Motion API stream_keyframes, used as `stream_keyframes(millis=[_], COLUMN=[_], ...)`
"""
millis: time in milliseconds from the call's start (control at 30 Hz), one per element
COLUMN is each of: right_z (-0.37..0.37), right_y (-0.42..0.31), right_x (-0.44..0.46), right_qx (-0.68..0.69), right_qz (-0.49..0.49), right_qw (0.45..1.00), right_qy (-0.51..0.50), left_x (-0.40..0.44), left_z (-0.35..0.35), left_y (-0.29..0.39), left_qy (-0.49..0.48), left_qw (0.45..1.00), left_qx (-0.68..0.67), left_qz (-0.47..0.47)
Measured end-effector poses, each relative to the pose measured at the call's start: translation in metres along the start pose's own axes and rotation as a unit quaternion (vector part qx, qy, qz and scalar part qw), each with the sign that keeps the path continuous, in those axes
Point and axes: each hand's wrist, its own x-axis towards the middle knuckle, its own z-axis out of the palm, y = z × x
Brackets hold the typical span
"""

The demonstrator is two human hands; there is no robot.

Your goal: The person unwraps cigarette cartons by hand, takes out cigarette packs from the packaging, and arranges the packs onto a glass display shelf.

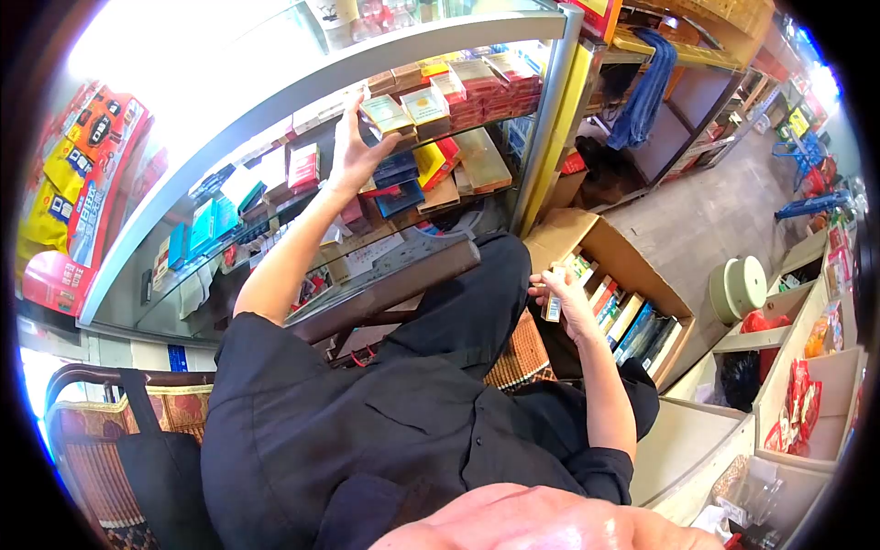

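My left hand (353, 151) reaches into the glass display cabinet, thumb and fingers spread beside a white-and-green pack (387, 114) on the upper shelf. Its fingertips are at the pack's left and front edges; a firm grip cannot be made out. Another pale pack with a yellow mark (425, 106) stands just to the right. Over an open cardboard box (655, 280), my right hand (570, 302) is closed on a small whitish pack (553, 307), held upright between the fingers. Cartons and packs in several colours (626, 323) stand inside the box.
The cabinet's metal frame (321, 78) curves above my left arm. Red packs (477, 82) fill the upper shelf's right side; blue and yellow ones lie below. A dark bar (394, 280) crosses before my knee. Wooden compartments (770, 367) and a pale green round object (738, 284) are at right.
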Motion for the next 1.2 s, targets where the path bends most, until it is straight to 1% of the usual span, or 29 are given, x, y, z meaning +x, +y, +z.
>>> stream_keyframes(millis=[33,100,133,167,233,467,533,567,633,700,767,800,833,900,933,1033,1100,1167,1200], right_z=[-0.001,-0.004,-0.005,-0.006,-0.007,-0.013,-0.013,-0.014,-0.022,-0.026,-0.027,-0.025,-0.027,-0.021,-0.019,-0.01,-0.008,-0.012,-0.01], right_y=[0.002,0.004,0.005,0.006,0.005,0.011,0.008,0.008,0.011,0.01,0.004,0.002,0.003,-0.005,-0.006,-0.01,-0.008,0.003,0.004], right_x=[0.001,0.003,0.004,0.005,0.004,0.008,0.007,0.008,0.014,0.016,0.015,0.014,0.016,0.011,0.009,0.004,0.005,0.008,0.007], right_qx=[0.001,0.004,-0.002,-0.007,-0.017,-0.044,0.0,0.034,0.137,0.26,0.353,0.395,0.443,0.469,0.47,0.47,0.475,0.482,0.453], right_qz=[0.002,0.006,0.01,0.015,0.016,0.011,0.024,0.029,0.028,0.021,0.031,0.026,0.022,0.021,0.021,0.026,0.005,0.018,0.013], right_qw=[1.0,1.0,1.0,1.0,1.0,0.999,1.0,0.999,0.99,0.963,0.93,0.912,0.885,0.872,0.872,0.872,0.86,0.847,0.869], right_qy=[0.002,0.002,0.004,0.005,0.003,-0.003,-0.001,-0.003,-0.032,-0.068,-0.096,-0.107,-0.146,-0.142,-0.139,-0.136,-0.185,-0.225,-0.196], left_x=[0.003,0.011,0.013,0.015,0.021,0.028,0.029,0.027,0.027,0.024,0.012,0.002,-0.01,-0.035,-0.049,-0.084,-0.103,-0.117,-0.123], left_z=[0.0,0.0,0.001,-0.002,-0.008,-0.006,-0.004,-0.006,-0.004,0.0,0.002,0.005,0.003,0.011,0.019,0.047,0.067,0.085,0.092], left_y=[-0.01,-0.028,-0.036,-0.031,-0.021,-0.016,-0.018,-0.009,-0.009,-0.012,0.01,0.021,0.059,0.112,0.132,0.177,0.199,0.209,0.211], left_qy=[-0.002,-0.139,-0.159,-0.16,-0.203,-0.24,-0.234,-0.248,-0.231,-0.171,-0.094,-0.04,-0.044,-0.114,-0.165,-0.299,-0.351,-0.391,-0.396], left_qw=[1.0,0.989,0.986,0.986,0.979,0.97,0.972,0.955,0.964,0.982,0.981,0.976,0.983,0.977,0.968,0.925,0.899,0.882,0.883], left_qx=[-0.001,0.042,0.035,0.036,0.006,0.025,0.004,-0.12,-0.109,0.075,0.167,0.182,0.129,0.051,0.003,-0.092,-0.128,-0.118,-0.089], left_qz=[-0.001,-0.027,-0.025,-0.026,-0.027,-0.03,-0.032,-0.113,-0.075,0.026,0.033,0.109,0.122,0.174,0.187,0.214,0.229,0.235,0.234])
